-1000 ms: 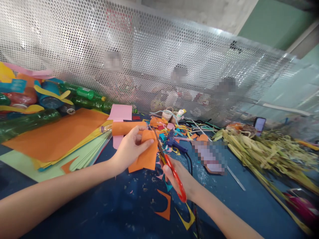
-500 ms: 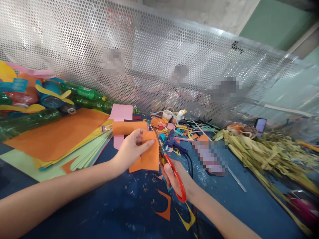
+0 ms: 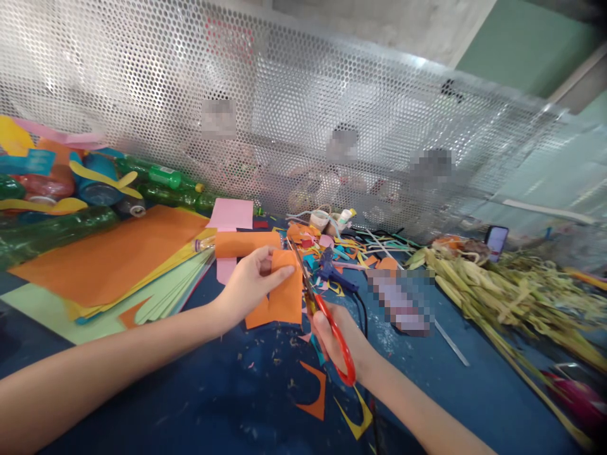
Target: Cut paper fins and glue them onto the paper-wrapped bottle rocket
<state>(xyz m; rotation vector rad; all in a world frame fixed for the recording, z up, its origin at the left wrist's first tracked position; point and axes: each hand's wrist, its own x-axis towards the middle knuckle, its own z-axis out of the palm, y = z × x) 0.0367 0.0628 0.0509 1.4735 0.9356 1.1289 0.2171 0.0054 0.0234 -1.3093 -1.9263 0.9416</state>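
Orange paper piece [image 3: 287,300]: held up in front of the wearer, near the middle of the view, above the dark blue table [image 3: 199,398]. Left hand [image 3: 244,287] pinches it near its far end, thumb across the face visible to the camera, other fingers partly hidden behind. A further orange layer shows low on its left side; cannot tell whether that is a fold or a separate sheet.

Key relation: paper lies to the right of the left palm and to the left of the right hand [image 3: 355,344]. Left hand is nearer, being in contact. Right hand sits nearer the wearer, fingers wrapped in the handles of red-handled scissors [image 3: 326,311]; blades run along the paper's right edge, tips away from the wearer and slightly left, reaching past the far end. Only one blade is clear; spread of the pair cannot be judged.

Orientation: paper's long axis runs roughly away from the wearer, far end under the left thumb, near end hanging free toward the wearer. Scissors slant a little across that line. Orange-wrapped bottle [image 3: 247,244] lies crosswise just beyond the left hand, neck to the left
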